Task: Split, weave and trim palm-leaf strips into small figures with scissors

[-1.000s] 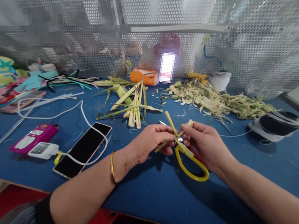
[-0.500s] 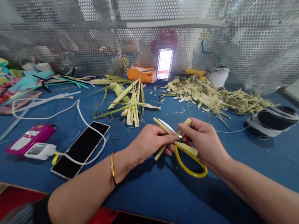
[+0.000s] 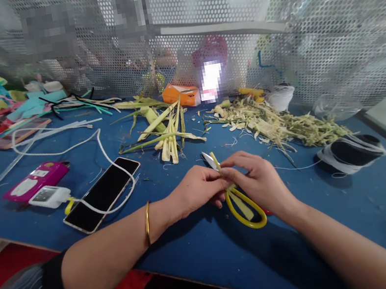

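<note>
My left hand (image 3: 200,185) and my right hand (image 3: 254,173) meet over the table, thumbs and fingers pinched together on a pale green leaf strip (image 3: 241,204). One end of the strip points up past the fingers, and its wider end hangs down below them. Fingers hide its middle. Beneath my hands are scissors (image 3: 251,226) with a yellow handle loop, a bit of red showing at the right. The blade tip points away from me, left of the strip's upper end. A bundle of similar pale stalks and leaves (image 3: 170,141) lies beyond my hands.
Shredded plant scraps (image 3: 263,119) are heaped at the back right, near a dark spool with white thread (image 3: 351,154). On the left lie a black phone (image 3: 103,195), a white cable and a magenta pack (image 3: 37,179). An orange packet (image 3: 180,95) stands by the perforated screen.
The strip's ends have shifted: the crossing pieces no longer show, and the wide end now hangs lower. My right hand has moved in against the left. The scissors have stayed in place.
</note>
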Available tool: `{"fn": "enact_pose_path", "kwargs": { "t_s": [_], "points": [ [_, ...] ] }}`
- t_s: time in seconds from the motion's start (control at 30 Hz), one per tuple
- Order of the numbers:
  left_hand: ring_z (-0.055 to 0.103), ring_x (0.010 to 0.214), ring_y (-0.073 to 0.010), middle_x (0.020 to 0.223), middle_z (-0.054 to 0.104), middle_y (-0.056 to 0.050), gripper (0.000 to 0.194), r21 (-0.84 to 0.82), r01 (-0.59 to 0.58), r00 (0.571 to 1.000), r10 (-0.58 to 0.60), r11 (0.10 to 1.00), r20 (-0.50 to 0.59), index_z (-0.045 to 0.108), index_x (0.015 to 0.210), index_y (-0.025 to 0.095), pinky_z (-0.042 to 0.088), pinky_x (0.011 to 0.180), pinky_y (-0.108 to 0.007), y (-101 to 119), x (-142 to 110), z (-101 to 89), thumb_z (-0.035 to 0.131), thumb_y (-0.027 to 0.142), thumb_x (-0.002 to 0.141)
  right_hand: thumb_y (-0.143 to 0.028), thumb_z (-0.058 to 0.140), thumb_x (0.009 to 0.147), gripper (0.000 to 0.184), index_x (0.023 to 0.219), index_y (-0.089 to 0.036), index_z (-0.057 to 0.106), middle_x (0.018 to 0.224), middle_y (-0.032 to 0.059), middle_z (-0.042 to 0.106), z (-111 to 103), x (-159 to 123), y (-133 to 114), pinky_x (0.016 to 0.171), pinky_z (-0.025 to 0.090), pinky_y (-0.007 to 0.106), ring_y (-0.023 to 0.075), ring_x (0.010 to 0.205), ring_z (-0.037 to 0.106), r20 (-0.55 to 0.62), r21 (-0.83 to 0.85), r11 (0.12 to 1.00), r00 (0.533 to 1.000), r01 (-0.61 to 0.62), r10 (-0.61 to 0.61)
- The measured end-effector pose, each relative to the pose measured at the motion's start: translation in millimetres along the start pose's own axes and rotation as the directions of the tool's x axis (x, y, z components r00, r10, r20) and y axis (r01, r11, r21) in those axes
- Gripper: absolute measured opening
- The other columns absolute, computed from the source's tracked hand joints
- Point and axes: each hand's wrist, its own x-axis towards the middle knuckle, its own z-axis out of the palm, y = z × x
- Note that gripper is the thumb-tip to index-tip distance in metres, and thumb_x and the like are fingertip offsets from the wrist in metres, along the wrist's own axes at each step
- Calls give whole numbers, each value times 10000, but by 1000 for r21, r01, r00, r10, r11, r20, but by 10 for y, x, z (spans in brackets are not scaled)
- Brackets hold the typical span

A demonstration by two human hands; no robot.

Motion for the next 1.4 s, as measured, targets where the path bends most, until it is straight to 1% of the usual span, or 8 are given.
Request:
{"fn": "enact_pose_path", "kwargs": {
  "t_s": [0.07, 0.43, 0.7, 0.87, 0.97, 1.1, 1.27, 1.4],
  "points": [
    [510, 439, -77, 477, 536, 31, 229, 51, -16, 1000, 15, 999, 25, 622, 575, 138, 439, 485, -203, -16, -3, 16, 657, 242, 777, -272, 604, 848, 158, 720, -216, 678, 748, 6, 657, 23, -17, -41, 663, 435, 280, 151, 704, 598, 54, 72, 996, 997, -59, 55],
    [510, 434, -81, 467, 551, 17, 293, 159, -104, 990, 86, 982, 112, 597, 508, 149, 411, 494, -210, -78, 3, 12, 636, 251, 780, -206, 606, 795, 212, 592, -208, 546, 634, -19, 552, 120, -62, -49, 591, 380, 266, 133, 618, 515, -138, 65, 997, 989, -50, 59],
    [546, 509, -78, 582, 609, -8, 285, -188, -38, 994, 18, 981, -109, 671, 677, 134, 468, 562, -224, -53, 52, -10, 647, 375, 827, -372, 500, 913, 225, 919, -224, 670, 947, 65, 690, -110, 3, 2, 717, 422, 319, 225, 884, 601, -207, -172, 985, 978, -3, -33],
    [572, 521, -76, 634, 653, -29, 212, -268, -20, 990, -19, 963, -141, 693, 766, 121, 465, 566, -217, 26, 58, -68, 638, 306, 851, -425, 519, 897, 302, 702, -225, 634, 562, -24, 581, -154, -7, -27, 499, 311, 250, 128, 507, 463, 56, -268, 958, 992, -98, 117],
    [550, 496, -54, 605, 637, -7, 72, -241, 2, 984, -44, 970, -170, 702, 784, 101, 452, 550, -193, 45, 56, -65, 685, 169, 797, -347, 522, 897, 305, 623, -220, 567, 532, -29, 542, -108, -25, -36, 499, 299, 242, 119, 505, 445, 153, -267, 964, 987, -3, 46],
    [552, 485, -57, 557, 618, 0, 77, -281, 4, 976, -65, 960, -208, 691, 712, 97, 474, 563, -201, 40, 64, -33, 692, 131, 781, -277, 502, 893, 309, 589, -218, 514, 553, -6, 556, -84, -35, -52, 574, 335, 261, 138, 557, 482, 114, -328, 934, 987, 141, -109],
    [572, 501, -69, 568, 630, -14, 71, -381, 32, 974, -114, 924, -195, 703, 725, 94, 499, 599, -223, 26, 82, -40, 711, 147, 771, -263, 497, 908, 308, 602, -222, 511, 551, -15, 568, -95, -27, -45, 585, 354, 270, 138, 534, 489, 144, -348, 926, 984, 146, -101],
    [632, 620, -101, 683, 686, -56, 78, -411, -5, 986, -65, 911, -155, 713, 766, 88, 525, 723, -265, 32, 90, -99, 698, 164, 780, -250, 497, 932, 230, 722, -217, 585, 694, 21, 652, -99, -33, -37, 784, 397, 336, 174, 674, 577, 69, -515, 828, 974, 221, -217]
  ]
}}
